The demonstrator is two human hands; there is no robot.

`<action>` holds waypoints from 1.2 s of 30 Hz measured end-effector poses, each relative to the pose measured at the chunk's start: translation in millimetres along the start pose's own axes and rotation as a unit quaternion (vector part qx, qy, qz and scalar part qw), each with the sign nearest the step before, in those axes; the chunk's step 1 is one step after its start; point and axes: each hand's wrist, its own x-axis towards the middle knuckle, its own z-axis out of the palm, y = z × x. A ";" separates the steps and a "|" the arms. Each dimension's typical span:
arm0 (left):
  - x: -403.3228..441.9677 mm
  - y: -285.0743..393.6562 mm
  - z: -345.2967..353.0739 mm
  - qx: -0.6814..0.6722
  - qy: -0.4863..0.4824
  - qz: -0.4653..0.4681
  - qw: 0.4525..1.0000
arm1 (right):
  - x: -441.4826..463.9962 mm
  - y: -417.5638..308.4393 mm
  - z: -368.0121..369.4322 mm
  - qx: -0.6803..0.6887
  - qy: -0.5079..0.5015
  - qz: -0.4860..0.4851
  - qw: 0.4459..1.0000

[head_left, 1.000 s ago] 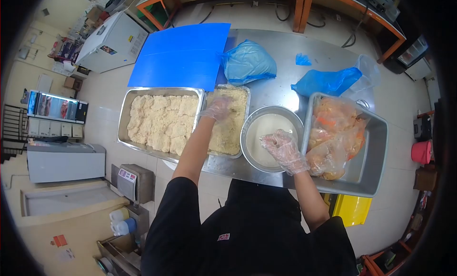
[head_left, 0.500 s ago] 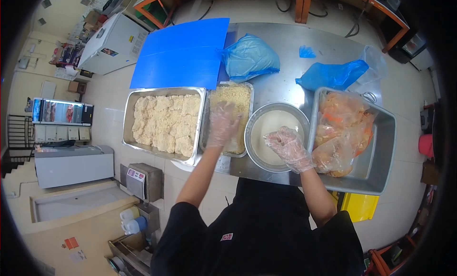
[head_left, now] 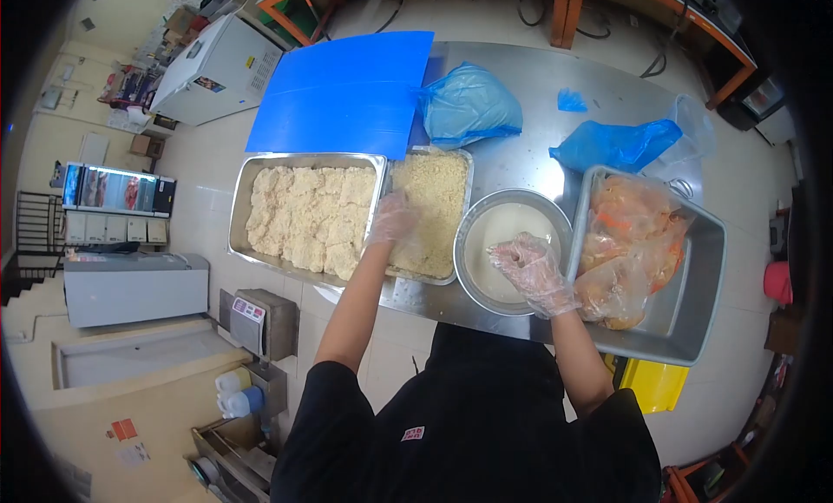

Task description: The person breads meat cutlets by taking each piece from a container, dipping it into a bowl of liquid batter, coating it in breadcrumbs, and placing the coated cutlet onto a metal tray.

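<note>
Steel table [head_left: 538, 73] packed in a row, everything set within easy arm's reach!
Bagged orange food [head_left: 620, 225] is slumped in the deep gray tub [head_left: 685, 286]; lumpy coated pieces [head_left: 304, 212] are packed in the shiny pan [head_left: 239, 199], beside the tray [head_left: 466, 199] of grainy crumbs [head_left: 434, 186]. Over the round bowl [head_left: 461, 251] of milky liquid [head_left: 508, 221], the gloved right hand [head_left: 534, 276] is held half-curled, no object visible; the gloved left hand [head_left: 395, 221] is blurred at the crumbs, its opening and grip unclear.

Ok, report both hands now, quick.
Left hand: blurred at the crumb tray; open or closed cannot be told.
Right hand: fingers curled above the bowl of white liquid; any hold cannot be told.
</note>
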 end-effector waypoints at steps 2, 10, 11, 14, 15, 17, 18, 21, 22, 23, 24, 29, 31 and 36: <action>0.6 -2.8 -7.7 0.022 -0.032 0.026 0.999 | 1.4 -7.3 -4.8 0.012 -0.018 0.015 1.000; -30.0 -9.4 -14.6 -0.095 0.088 0.163 0.978 | -2.3 17.2 17.6 -0.037 0.063 -0.072 0.995; -36.5 -10.0 -19.1 -0.125 0.101 0.160 0.974 | -1.6 9.2 10.4 0.011 0.028 -0.021 0.999; -63.6 10.7 -51.1 -0.196 0.125 0.139 0.963 | 0.7 -9.4 -2.9 0.050 -0.019 0.029 0.998; -69.5 13.5 -59.4 -0.205 0.124 0.119 0.963 | 0.9 -12.5 -5.1 0.045 -0.024 0.029 0.998; -79.3 21.5 -79.4 -0.245 0.121 0.085 0.958 | 1.4 -16.4 -7.6 0.032 -0.035 0.033 0.998; -84.1 26.4 -91.4 -0.274 0.120 0.070 0.952 | 1.4 -17.3 -7.4 0.025 -0.040 0.035 0.998; -86.5 11.1 -101.6 -0.383 0.164 0.068 0.906 | -0.4 -8.9 -1.9 0.040 -0.020 0.000 0.999; -85.2 1.5 -103.1 -0.421 0.186 0.076 0.884 | -0.9 -6.2 -1.4 0.035 -0.021 0.000 0.999; -84.5 -12.9 -107.8 -0.391 0.206 0.066 0.895 | -1.2 -3.5 -0.9 0.030 -0.022 0.001 0.999; -84.2 -32.3 -114.7 -0.360 0.224 0.056 0.904 | -1.0 -2.3 -0.2 0.026 -0.022 0.003 0.999; -94.8 -117.3 -152.2 -0.283 0.297 0.001 0.912 | -1.1 -7.7 -2.2 0.045 -0.021 0.018 0.999; -96.6 -140.1 -157.6 -0.175 0.335 -0.008 0.926 | -0.5 -8.6 -3.3 0.040 -0.014 0.007 0.999; -92.3 -186.1 -86.4 0.032 0.305 -0.063 0.950 | -2.5 -0.9 0.5 0.019 0.003 -0.016 1.000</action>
